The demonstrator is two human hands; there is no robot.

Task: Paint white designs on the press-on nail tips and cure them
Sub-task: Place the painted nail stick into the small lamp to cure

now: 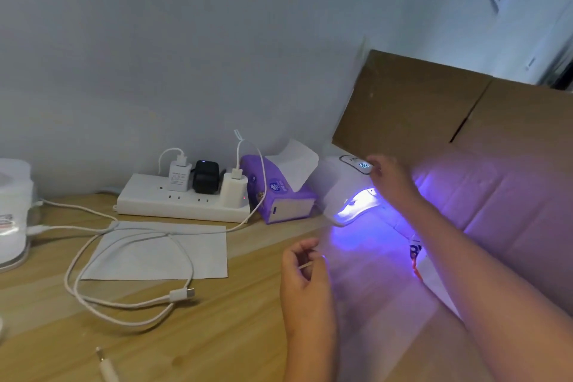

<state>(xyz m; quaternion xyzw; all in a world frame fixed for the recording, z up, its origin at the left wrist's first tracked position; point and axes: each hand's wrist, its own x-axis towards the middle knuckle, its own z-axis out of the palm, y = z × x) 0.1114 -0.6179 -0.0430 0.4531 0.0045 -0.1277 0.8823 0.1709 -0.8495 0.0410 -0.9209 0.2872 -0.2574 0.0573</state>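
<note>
Left hand (305, 263) – fingers curled, pinching a thin pale stick (307, 265). I cannot make out a nail tip on its end. I read this as the curing step.

Right hand (389, 175) – resting on top of the curing lamp (339, 192), fingertips by its lit display (363, 165). It is too blurred to tell whether it is clenched or loose.

Lamp – lit violet, its mouth facing the left hand from ahead and to the right, near. The stick's long axis slants up towards that glow, and I see nothing between them.

Surroundings – purple tissue pack (279, 195) touching the lamp's left side, power strip (183, 205), white cable (130, 257) over a paper sheet (161, 251), and cardboard (418, 108) behind.
</note>
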